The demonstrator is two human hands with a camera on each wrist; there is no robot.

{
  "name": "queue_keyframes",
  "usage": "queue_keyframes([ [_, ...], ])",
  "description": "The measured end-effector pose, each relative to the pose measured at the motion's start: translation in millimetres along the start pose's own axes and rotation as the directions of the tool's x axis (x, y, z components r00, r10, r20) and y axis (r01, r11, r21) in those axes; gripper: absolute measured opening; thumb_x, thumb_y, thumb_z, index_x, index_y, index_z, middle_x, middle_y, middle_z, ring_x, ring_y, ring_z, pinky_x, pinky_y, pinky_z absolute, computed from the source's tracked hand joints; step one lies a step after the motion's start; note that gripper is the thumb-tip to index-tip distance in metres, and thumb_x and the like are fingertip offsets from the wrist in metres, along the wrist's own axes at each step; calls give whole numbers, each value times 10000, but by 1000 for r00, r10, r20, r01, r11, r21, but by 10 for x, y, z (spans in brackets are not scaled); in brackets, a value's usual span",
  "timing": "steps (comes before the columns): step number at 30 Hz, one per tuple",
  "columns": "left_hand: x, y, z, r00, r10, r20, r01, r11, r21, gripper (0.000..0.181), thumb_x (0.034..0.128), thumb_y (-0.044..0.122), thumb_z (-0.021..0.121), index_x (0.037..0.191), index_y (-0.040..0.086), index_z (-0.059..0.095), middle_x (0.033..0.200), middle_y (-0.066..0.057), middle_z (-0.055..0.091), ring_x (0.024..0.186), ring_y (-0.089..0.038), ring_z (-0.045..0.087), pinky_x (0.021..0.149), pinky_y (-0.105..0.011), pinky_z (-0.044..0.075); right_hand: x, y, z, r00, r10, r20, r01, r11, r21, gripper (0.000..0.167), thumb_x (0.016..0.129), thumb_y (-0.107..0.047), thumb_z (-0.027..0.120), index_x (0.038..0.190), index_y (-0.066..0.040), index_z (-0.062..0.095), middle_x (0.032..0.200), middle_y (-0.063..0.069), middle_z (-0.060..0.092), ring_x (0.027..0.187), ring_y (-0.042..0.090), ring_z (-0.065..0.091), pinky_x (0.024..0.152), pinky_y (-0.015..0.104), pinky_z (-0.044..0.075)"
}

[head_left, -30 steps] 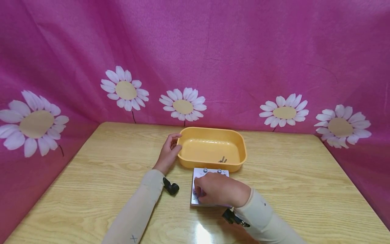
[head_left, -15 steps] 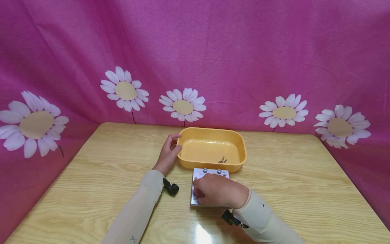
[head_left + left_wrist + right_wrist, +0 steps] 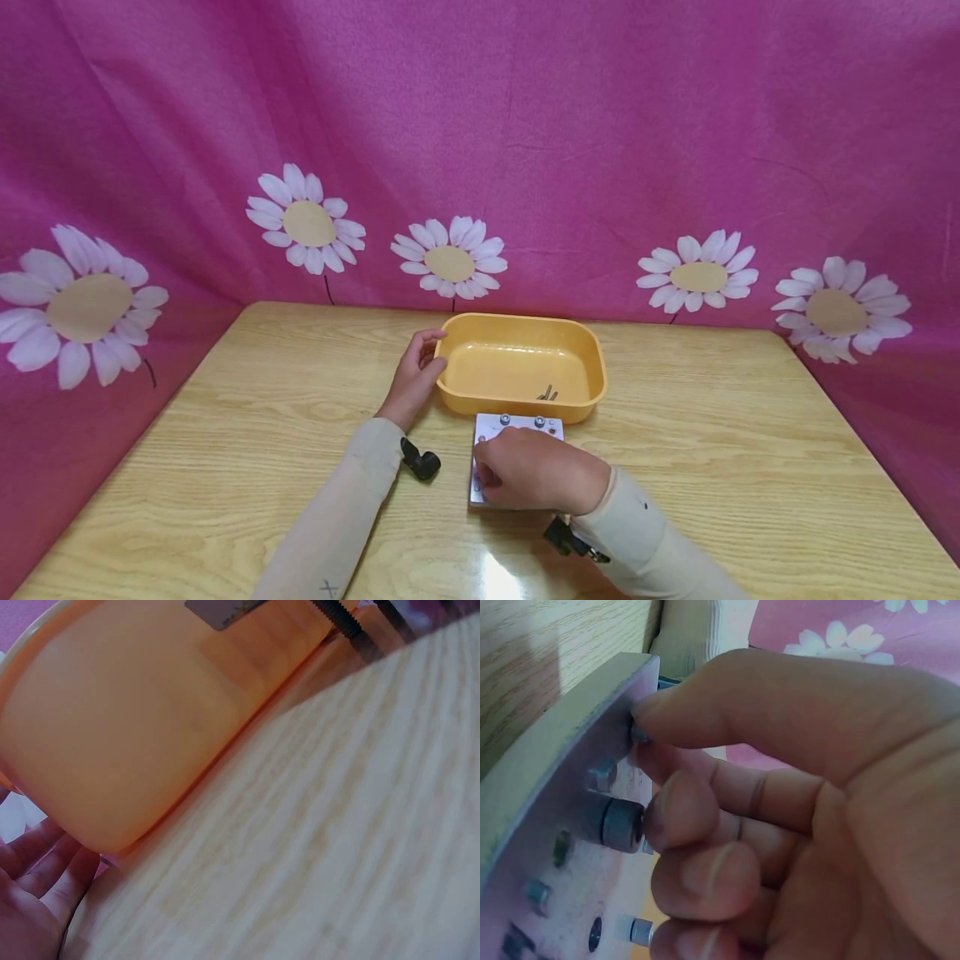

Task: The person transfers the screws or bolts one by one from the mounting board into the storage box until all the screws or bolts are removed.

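Observation:
My left hand (image 3: 412, 379) rests at the left end of the yellow plastic tray (image 3: 521, 408), its thumb and fingertips touching the rim. In the left wrist view its fingers (image 3: 52, 870) lie fairly straight against the tray's outer wall. A silvery metal plate (image 3: 482, 427) with several screws and holes stands just in front of the tray. Above its left side, my right hand (image 3: 540, 471) covers much of the plate. The right wrist view shows its thumb and index finger pinching a small screw (image 3: 639, 733) at the plate; other fingertips curl near a larger socket-head bolt (image 3: 621, 825).
Several loose screws (image 3: 549, 393) lie inside the tray at its front right. Threaded bolts (image 3: 337, 616) project below the plate. The wooden table (image 3: 712, 433) backs onto a pink curtain (image 3: 570, 167) with daisies. Black cameras (image 3: 422, 461) sit at both wrists.
My right hand has shifted very slightly left and down over the plate, its fingers turning a little. The left hand and the tray have stayed put.

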State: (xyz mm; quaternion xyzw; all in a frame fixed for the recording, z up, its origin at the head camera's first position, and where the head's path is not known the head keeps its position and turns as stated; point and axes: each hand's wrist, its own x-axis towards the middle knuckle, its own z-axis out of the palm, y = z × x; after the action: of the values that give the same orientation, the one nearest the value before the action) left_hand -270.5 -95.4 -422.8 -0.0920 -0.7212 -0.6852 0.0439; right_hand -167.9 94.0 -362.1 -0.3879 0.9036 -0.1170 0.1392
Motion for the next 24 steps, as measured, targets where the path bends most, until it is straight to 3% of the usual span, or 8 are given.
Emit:
queue_keyframes([
  [9, 4, -12, 1, 1000, 16, 3, -16, 1000, 1, 443, 876, -36, 511, 1316, -41, 457, 1303, -279, 464, 1207, -385, 454, 1055, -390, 352, 5, 10, 7, 1000, -9, -29, 8, 999, -34, 127, 779, -151, 707, 749, -189, 589, 639, -119, 510, 586, 51, 487, 549, 220, 417],
  [17, 3, -15, -2, 1000, 13, 3, -13, 1000, 5, 437, 882, -35, 509, 1316, -35, 459, 1315, -275, 462, 1211, -388, 449, 1058, -395, 346, 2, -5, -19, 1000, 18, -1, -18, 1000, -18, 119, 807, -185, 715, 773, -189, 602, 652, -112, 522, 601, 57, 491, 566, 226, 425],
  [24, 3, -15, -6, 1000, 10, 5, -10, 1000, 6, 440, 883, -33, 510, 1319, -32, 457, 1308, -276, 466, 1203, -381, 454, 1052, -388, 352, -18, -19, -39, 1000, 0, -27, -1, 1000, -20, 111, 811, -207, 721, 789, -193, 613, 661, -127, 529, 614, 49, 504, 585, 229, 435],
])
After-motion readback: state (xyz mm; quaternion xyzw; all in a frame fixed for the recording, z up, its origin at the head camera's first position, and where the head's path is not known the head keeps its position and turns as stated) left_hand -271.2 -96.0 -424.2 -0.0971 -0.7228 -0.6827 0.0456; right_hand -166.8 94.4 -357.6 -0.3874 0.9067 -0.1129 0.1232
